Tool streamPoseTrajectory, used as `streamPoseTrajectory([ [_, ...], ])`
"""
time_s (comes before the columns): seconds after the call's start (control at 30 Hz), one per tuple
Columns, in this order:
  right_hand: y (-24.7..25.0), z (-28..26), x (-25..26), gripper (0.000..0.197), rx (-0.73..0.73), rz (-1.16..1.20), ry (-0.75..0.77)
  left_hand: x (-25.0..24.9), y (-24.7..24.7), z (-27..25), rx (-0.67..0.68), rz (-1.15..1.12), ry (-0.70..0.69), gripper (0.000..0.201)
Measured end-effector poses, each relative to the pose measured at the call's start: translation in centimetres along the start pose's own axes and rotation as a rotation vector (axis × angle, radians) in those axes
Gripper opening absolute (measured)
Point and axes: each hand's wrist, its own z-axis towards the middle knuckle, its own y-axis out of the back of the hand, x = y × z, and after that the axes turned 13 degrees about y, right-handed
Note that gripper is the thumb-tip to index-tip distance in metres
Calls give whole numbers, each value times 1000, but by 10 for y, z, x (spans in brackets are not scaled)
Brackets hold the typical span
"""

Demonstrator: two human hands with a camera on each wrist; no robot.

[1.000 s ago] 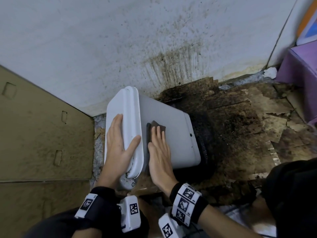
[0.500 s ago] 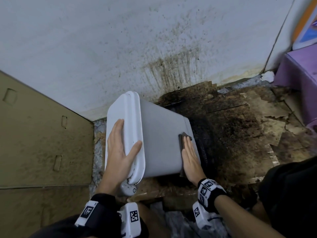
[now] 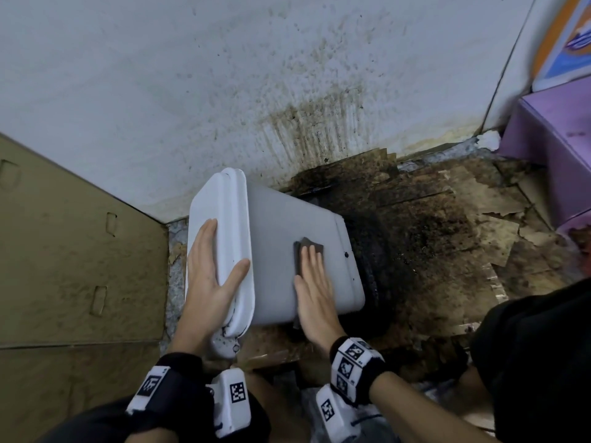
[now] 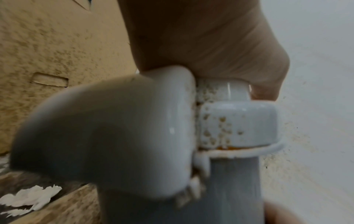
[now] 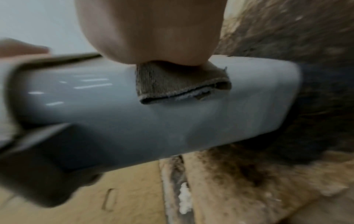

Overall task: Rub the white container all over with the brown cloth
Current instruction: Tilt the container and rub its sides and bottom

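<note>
Since half a second ago my right hand (image 3: pixel 315 294) has slid the brown cloth (image 3: pixel 308 252) back from the container's far end toward the middle of its side, fingers flat and straight, pressing. My left hand (image 3: pixel 209 279) stays spread on the lid, thumb hooked over the rim. The white container (image 3: pixel 287 270) lies tipped on its side on the stained floor (image 3: pixel 447 251) by the wall (image 3: pixel 256 75). The cloth looks folded, though the right wrist view is blurred. No readable writing.
</note>
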Motion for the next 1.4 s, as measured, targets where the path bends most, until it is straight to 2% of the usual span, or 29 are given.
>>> streamPoseTrajectory([
  [0.17,-10,7,61,55,92,-34,193,3,-1,1,-8,17,-16,82],
  [0.4,12,8,23,54,129,-77,283,3,0,0,-2,2,-9,82],
  [0.5,19,7,-15,54,89,-73,200,2,0,0,1,-14,-6,81],
  [0.63,27,9,-59,50,6,-32,-32,-3,-2,0,-5,-8,-22,82],
  [0.73,27,14,-52,52,4,4,-174,-7,-4,0,-12,15,-30,83],
  [0.9,17,27,-12,58,26,23,-239,-2,-1,0,-7,25,-11,84],
  [1.07,4,31,58,57,146,70,-17,-2,-3,1,2,39,-19,91],
  [1.13,0,26,69,55,151,68,74,-3,-4,0,5,27,-24,91],
  [1.27,4,13,51,54,83,-10,221,0,-4,1,4,17,-25,89],
  [1.4,13,11,5,54,67,-72,228,1,-1,0,9,3,-11,83],
])
